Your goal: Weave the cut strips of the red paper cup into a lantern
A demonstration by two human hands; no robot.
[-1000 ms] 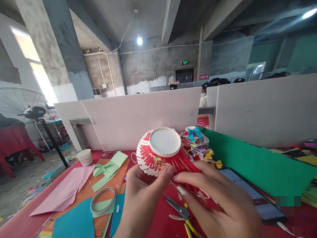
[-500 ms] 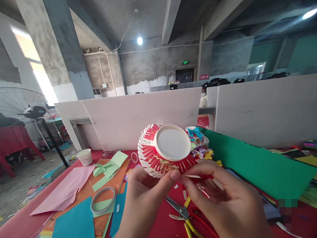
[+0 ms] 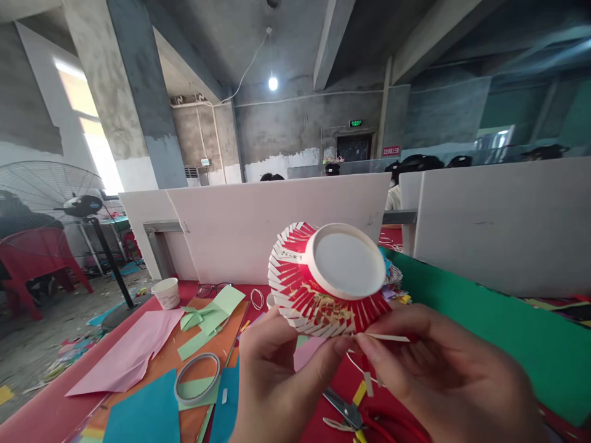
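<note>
Head view. I am looking across a red table (image 3: pixel 41 412) that is backing onto a white partition (image 3: pixel 258 227). A green sheet (image 3: pixel 484 320) is lying at the right and a pink sheet (image 3: pixel 133 351) at the left.

The lantern (image 3: pixel 318 295) is being held in the air above the table's middle, tilted so that its base is facing me. I am judging it to be very light, springy and easily crushed. The slit wall is giving little support, so the stiff round base (image 3: pixel 346 261) or the rim is offering the safer hold. It is showing as a red paper cup, its wall cut into many narrow strips that are bulging outward with white undersides, gold print among them, and a plain white base.

The left hand (image 3: pixel 277 381) is cupping the lantern from below, with the thumb pressing on its lower strips. The right hand (image 3: pixel 452 381) is pinching one loose strip (image 3: pixel 388 337) narrowly between thumb and forefinger, just beside the lantern.

A tape ring (image 3: pixel 197 378), scissors (image 3: pixel 344 409) and a cup (image 3: pixel 167 293) are lying well apart on the table.
</note>
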